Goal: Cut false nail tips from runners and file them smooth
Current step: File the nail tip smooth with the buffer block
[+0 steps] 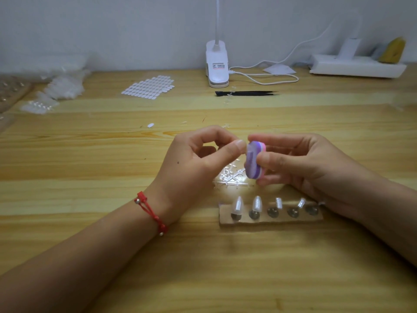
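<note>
R hand (300, 163) grips purple file block (253, 160), L hand (198, 159) pinched against it

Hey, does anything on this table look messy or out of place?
One white oval sticker lies alone on the table, apart from its sheet. Clear runner scraps are scattered just beyond the holder strip, and a few more lie by the tweezers.

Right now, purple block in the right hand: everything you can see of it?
The buffer block is a small oval pad, foam-like, with a purple face and white and pink edge layers. It is upright on edge, in the air above clear runner scraps. The right hand grips it, thumb on the face, forefinger over the top. The left hand meets its upper left edge with pinched fingertips; what they pinch is too small to see.
</note>
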`<action>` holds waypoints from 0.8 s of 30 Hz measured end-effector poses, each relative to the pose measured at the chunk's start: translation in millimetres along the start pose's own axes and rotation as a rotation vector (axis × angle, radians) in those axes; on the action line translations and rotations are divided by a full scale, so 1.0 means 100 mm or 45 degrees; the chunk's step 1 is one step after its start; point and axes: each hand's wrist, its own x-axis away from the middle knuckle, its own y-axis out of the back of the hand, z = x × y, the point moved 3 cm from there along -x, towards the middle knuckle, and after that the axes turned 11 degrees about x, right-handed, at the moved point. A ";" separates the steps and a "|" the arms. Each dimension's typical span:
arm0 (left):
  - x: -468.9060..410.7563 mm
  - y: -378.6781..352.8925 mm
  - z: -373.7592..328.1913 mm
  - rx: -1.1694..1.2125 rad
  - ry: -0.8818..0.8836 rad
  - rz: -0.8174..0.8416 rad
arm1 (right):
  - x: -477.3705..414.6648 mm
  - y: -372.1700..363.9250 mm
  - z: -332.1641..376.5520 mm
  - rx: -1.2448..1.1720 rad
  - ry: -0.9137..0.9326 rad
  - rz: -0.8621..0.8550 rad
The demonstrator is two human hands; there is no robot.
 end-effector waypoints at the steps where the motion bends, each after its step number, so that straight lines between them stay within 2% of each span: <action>1: 0.00 0.00 0.00 -0.015 0.001 0.004 | 0.00 0.00 0.00 -0.006 0.003 -0.001; 4: 0.01 -0.02 0.00 -0.049 -0.002 0.031 | -0.01 0.05 0.00 -0.092 0.001 -0.062; 8: 0.01 0.00 -0.01 -0.023 -0.015 -0.007 | 0.00 0.00 0.00 0.019 -0.009 0.040; 11: 0.01 -0.02 0.00 -0.042 -0.010 0.019 | -0.01 0.04 0.00 -0.073 -0.002 -0.041; 15: 0.01 0.00 -0.01 -0.026 -0.023 0.000 | 0.00 0.01 0.00 0.017 -0.032 0.056; 19: 0.01 -0.03 -0.01 -0.044 -0.028 0.045 | -0.01 0.05 0.00 -0.077 -0.019 -0.008; 22: 0.01 -0.01 -0.02 -0.010 -0.039 0.007 | 0.00 0.02 0.00 0.006 -0.033 0.071; 24: 0.01 -0.03 -0.02 -0.046 -0.042 0.028 | -0.01 0.03 0.00 -0.036 -0.023 0.038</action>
